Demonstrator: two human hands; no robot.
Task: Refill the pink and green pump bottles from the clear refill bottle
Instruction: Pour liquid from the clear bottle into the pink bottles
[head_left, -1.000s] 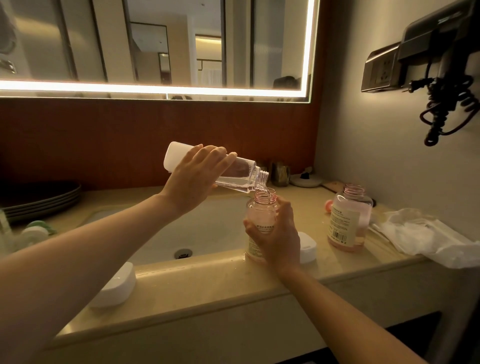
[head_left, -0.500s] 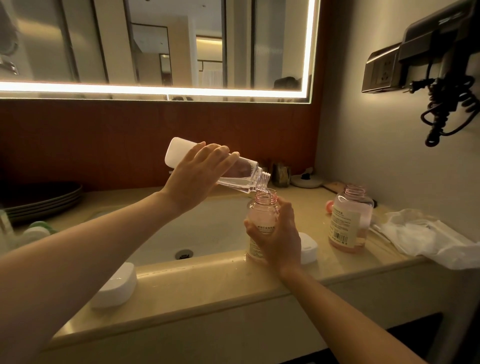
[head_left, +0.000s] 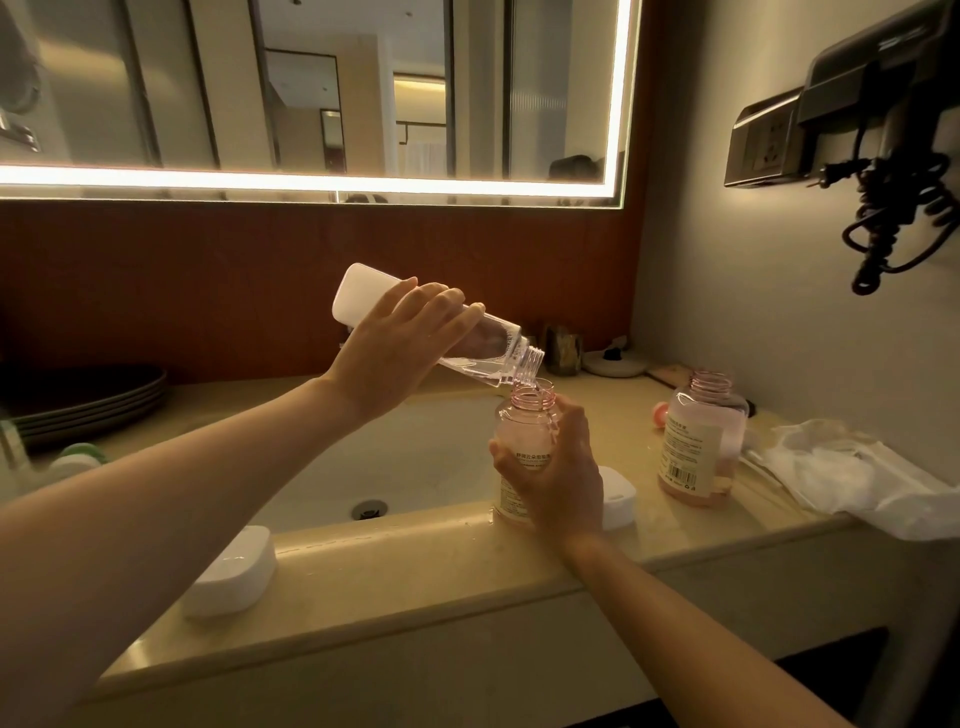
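Note:
My left hand (head_left: 400, 343) grips the clear refill bottle (head_left: 498, 348), tilted with its open neck down over the mouth of a small pink bottle (head_left: 524, 421). Clear liquid lies along the refill bottle's lower side. My right hand (head_left: 558, 467) wraps around the pink bottle, which stands uncapped on the counter's front rim by the sink (head_left: 405, 457). A second, larger pink bottle (head_left: 701, 441) stands uncapped and apart to the right. No green bottle shows clearly; a green-and-white item (head_left: 78, 460) lies at far left.
White caps lie on the counter at front left (head_left: 234, 569) and behind my right hand (head_left: 618, 496). A crumpled white plastic bag (head_left: 852, 478) lies at right. Dark plates (head_left: 88, 395) are stacked at left. A hairdryer cord (head_left: 893, 208) hangs on the right wall.
The refill bottle's base has risen a little, so it tilts more steeply over the pink bottle. Both hands keep their grips.

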